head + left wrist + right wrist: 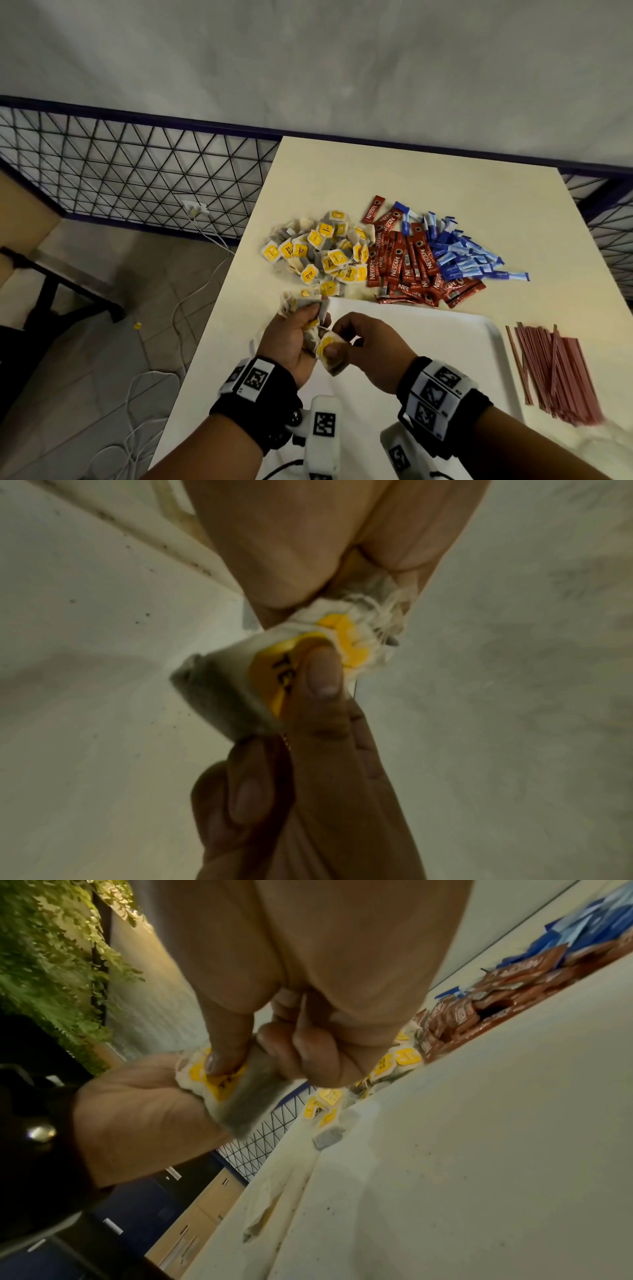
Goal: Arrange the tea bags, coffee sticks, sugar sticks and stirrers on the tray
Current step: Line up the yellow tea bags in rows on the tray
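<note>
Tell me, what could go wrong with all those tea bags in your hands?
The left hand holds a crumpled bunch of tea bags with tangled strings; as the right hand pinches one tea bag, pulling might tear paper or drag others out. Loose ones could drop beside the white tray, not onto it.

Black wristbands [260, 407], white marker-printed camera blocks [323, 425], bare forearms

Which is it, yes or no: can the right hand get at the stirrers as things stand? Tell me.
Probably not yet: the right hand is pinching a tea bag together with the left hand. The stirrers lie uncovered on its side, past the tray, so the path looks free.
</note>
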The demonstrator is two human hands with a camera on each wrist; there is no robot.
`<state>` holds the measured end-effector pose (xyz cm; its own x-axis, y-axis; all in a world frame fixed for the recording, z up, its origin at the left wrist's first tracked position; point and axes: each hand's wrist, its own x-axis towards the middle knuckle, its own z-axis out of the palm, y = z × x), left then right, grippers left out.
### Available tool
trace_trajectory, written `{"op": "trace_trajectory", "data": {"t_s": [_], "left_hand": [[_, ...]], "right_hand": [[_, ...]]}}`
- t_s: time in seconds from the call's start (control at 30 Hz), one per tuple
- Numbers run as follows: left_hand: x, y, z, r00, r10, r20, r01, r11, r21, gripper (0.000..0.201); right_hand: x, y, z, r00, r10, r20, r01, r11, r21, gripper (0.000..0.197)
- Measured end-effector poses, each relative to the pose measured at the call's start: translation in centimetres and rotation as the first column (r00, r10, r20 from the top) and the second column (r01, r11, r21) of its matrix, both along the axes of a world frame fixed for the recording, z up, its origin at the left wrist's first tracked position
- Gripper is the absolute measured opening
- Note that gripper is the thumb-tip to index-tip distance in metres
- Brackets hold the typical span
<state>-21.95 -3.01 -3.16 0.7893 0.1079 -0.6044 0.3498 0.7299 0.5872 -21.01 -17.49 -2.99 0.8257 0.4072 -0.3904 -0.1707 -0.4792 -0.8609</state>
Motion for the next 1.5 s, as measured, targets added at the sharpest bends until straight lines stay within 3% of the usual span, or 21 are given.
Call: {"op": "trace_trajectory", "data": {"t_s": [0.1,0.17,0.27,0.33,0.5,0.6,0.7,0.83,0.9,1.2,1.37,1.5], "left_hand": [[0.3,1.1,0.5,0.998,0.032,0.047,-0.036,0.996,0.084,0.017],[0.1,2.3,0.7,0.996,0.005,0.093,-0.026,0.973,0.229,0.019],[-0.7,2.3,1.0,0.981,-0.155,0.119,0.091,0.9,0.426,0.019],[-1.3,1.2,1.5,0.959,-0.236,0.159,0.159,0.908,0.387,0.023],[-1.8,0.5,2.1,0.983,-0.159,0.091,0.155,0.987,0.048,0.026],[-2.0,0.4,2.2,0.967,-0.172,0.186,0.16,0.984,0.076,0.034],[-1.9,0.7,2.4,0.961,-0.148,0.233,0.138,0.989,0.057,0.022],[-1.7,1.0,2.5,0.964,-0.18,0.193,0.186,0.983,-0.009,0.016],[-1.6,1.0,2.4,0.977,-0.158,0.144,0.155,0.987,0.036,0.016],[-1.5,0.8,2.1,0.991,-0.105,0.084,0.092,0.985,0.144,0.013],[-1.6,0.7,2.3,0.99,-0.081,0.117,0.059,0.981,0.183,0.013],[-2.1,1.7,1.6,0.991,-0.033,0.132,-0.005,0.96,0.279,0.014]], "right_hand": [[0.4,-0.7,0.9,0.998,0.027,-0.065,-0.023,0.997,0.068,0.012],[0.9,-1.1,1.3,0.986,-0.064,-0.157,0.095,0.975,0.2,0.011],[1.5,-0.7,1.7,0.95,-0.185,-0.25,0.27,0.889,0.37,0.014],[1.5,0.1,1.9,0.942,-0.194,-0.274,0.297,0.862,0.41,0.016],[1.1,1.4,1.9,0.953,-0.249,-0.173,0.295,0.892,0.343,0.022],[0.9,1.8,2.0,0.968,-0.253,-0.002,0.245,0.937,0.25,0.024],[0.7,2.0,2.2,0.96,-0.208,0.188,0.181,0.972,0.149,0.021],[0.9,1.4,2.3,0.917,-0.08,0.392,0.069,0.997,0.044,0.021],[1.0,1.3,2.4,0.901,-0.034,0.433,0.036,0.999,0.004,0.019],[1.0,1.4,2.7,0.927,-0.049,0.372,0.031,0.998,0.055,0.029],[0.7,1.5,2.7,0.94,-0.134,0.314,0.108,0.989,0.1,0.021],[1.8,1.3,2.6,0.954,-0.248,0.165,0.211,0.954,0.215,0.019]]}}
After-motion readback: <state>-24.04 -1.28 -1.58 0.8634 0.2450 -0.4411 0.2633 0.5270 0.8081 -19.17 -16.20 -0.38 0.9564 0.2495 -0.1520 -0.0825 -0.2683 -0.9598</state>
